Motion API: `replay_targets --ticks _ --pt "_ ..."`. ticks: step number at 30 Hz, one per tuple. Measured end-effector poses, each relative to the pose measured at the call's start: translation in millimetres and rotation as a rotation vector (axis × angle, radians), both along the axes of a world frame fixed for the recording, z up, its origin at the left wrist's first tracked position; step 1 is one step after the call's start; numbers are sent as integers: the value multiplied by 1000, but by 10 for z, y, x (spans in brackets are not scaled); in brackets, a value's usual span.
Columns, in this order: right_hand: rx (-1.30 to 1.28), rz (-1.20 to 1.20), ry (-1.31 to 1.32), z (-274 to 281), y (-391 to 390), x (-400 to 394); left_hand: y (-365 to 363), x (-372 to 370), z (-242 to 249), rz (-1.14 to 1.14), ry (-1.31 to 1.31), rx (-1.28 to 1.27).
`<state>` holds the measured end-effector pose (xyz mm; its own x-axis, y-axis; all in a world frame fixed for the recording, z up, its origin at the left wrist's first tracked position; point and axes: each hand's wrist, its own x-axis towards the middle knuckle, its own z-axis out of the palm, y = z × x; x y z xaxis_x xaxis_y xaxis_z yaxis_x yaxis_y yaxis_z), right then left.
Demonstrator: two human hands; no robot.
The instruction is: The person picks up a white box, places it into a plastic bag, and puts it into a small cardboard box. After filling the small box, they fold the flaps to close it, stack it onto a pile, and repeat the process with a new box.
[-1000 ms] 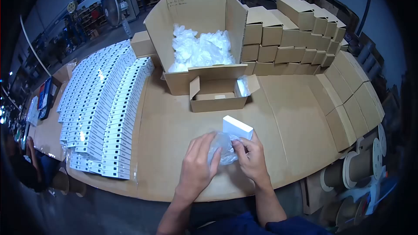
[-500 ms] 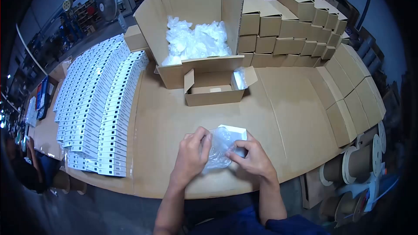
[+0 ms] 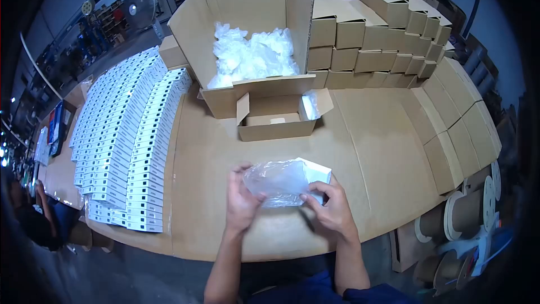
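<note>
A clear plastic bag (image 3: 275, 183) is stretched between my hands above the front middle of the table. One end of a white box (image 3: 314, 173) sits in the bag's right-hand opening, and the rest of it sticks out. My left hand (image 3: 243, 200) pinches the bag's left end between thumb and fingers. With thumb and fingers, my right hand (image 3: 331, 205) grips the white box and the bag's edge. Beyond my hands stands an open brown carton (image 3: 275, 131), with a plastic-wrapped white box (image 3: 310, 106) upright at its right end.
A large open carton (image 3: 244, 3) full of clear plastic bags (image 3: 256, 53) stands behind. Long rows of white boxes (image 3: 107, 141) line the left. Brown cartons (image 3: 360, 34) are stacked at back and right. Cable spools (image 3: 458, 208) stand lower right; another person (image 3: 42, 208) is far left.
The bag, bunched up before, is now spread out lengthwise to the left of the white box. My left hand has shifted to its far end; the white box has tilted and moved slightly right.
</note>
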<state>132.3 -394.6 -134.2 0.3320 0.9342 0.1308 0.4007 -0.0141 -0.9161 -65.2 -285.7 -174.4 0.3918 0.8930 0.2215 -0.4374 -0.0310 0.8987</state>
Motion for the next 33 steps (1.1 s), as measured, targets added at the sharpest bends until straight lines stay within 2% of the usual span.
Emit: replay_targets --ticks 3,6,9,11,12,14,17,21,22,24,27,28,33 --pt "10 -12 46 -83 28 2 -212 93 125 -31 251 61" --pt "4 -53 167 -147 36 -31 -235 100 181 -79 387 -164" --pt "46 -134 325 -175 37 -102 -207 12 175 -109 428 -223" --pt "50 -167 453 -125 39 -156 -191 17 135 -82 314 -111" --pt "44 -152 445 -148 31 -150 -188 9 126 -64 259 -55" --pt "37 -110 427 -203 39 -121 -186 -5 177 -82 315 -3" --pt "3 -70 238 -154 19 -135 -229 33 109 -17 366 -4" --pt "271 -154 208 -324 71 162 -294 20 154 23 334 -42" --pt "364 -166 313 -354 59 211 -288 -11 143 -3 373 -21" --pt "538 -194 523 12 144 248 -282 -92 115 -58 450 12" --pt "633 -34 461 213 233 295 -291 -117 134 -141 537 44" --pt "708 -34 522 319 307 190 -299 -119 142 -149 565 70" --pt "577 156 486 433 369 -47 -302 -96 102 -169 569 118"
